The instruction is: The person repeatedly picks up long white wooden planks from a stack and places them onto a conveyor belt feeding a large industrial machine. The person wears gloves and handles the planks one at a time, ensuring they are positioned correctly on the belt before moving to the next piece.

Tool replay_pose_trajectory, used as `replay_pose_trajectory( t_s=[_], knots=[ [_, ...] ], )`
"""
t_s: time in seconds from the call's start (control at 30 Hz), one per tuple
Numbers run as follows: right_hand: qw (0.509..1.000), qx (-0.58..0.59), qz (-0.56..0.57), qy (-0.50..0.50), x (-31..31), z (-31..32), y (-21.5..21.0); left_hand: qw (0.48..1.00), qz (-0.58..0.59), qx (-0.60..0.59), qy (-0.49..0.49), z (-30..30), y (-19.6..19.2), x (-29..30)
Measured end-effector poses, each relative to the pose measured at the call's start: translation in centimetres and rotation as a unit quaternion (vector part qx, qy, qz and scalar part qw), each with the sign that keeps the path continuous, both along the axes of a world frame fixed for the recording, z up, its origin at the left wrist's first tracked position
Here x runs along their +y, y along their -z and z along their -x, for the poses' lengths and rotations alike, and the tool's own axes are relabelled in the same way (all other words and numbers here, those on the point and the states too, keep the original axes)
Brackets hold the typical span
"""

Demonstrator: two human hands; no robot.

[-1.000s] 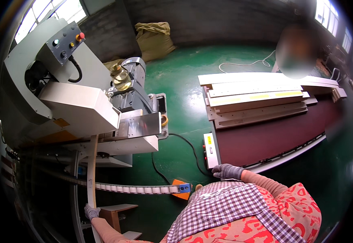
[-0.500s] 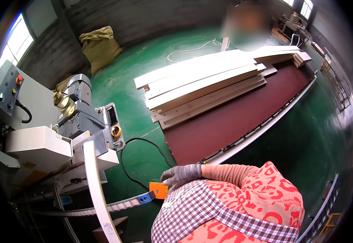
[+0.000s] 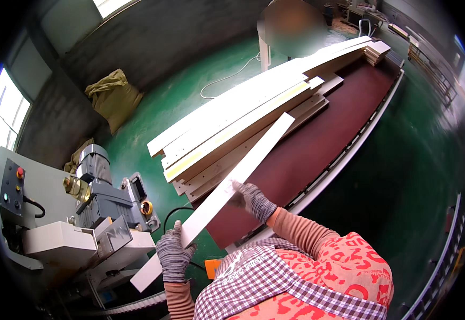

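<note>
A long narrow white board [image 3: 219, 200] slants across in front of me, from the machine side up over the dark red table. My left hand [image 3: 174, 253], in a grey knit glove, is closed around the board near its lower end. My right hand [image 3: 253, 201], gloved alike, grips the board's right edge around its middle, the fingertips on its face. The board's far end reaches over the stack of white boards [image 3: 237, 117] on the dark red tabletop [image 3: 296, 170].
At my left stands a machine with a grey motor [image 3: 96, 165], a control box [image 3: 13, 185] and a white housing [image 3: 56, 237]. A black cable [image 3: 175, 212] lies on the green floor. A tan sack [image 3: 113, 98] leans by the wall. Beyond the table is a person, blurred.
The board has swung from beside the machine to a slant over the table's near end. My left hand has come into view on it, and my right hand has moved up onto it.
</note>
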State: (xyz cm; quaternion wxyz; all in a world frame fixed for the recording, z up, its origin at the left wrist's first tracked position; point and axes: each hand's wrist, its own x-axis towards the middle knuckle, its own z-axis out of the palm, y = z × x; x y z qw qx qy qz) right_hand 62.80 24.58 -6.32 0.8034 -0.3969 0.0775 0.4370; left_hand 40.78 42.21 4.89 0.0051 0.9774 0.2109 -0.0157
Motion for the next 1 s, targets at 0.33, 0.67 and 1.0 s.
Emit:
replay_pose_trajectory(
  t_s=[0.33,0.67,1.0],
  knots=[
    [0.995,-0.046,0.038,0.084,-4.6,-19.8,8.7,0.995,-0.034,-0.015,0.088,-11.6,8.1,7.6],
    [0.987,-0.06,0.149,-0.031,-4.5,-17.3,8.2,0.987,-0.03,-0.155,0.017,-13.2,12.1,4.0],
    [0.983,-0.101,0.086,-0.124,-2.0,-6.1,11.8,0.937,0.065,-0.267,-0.214,12.3,15.6,-4.3]
  ],
)
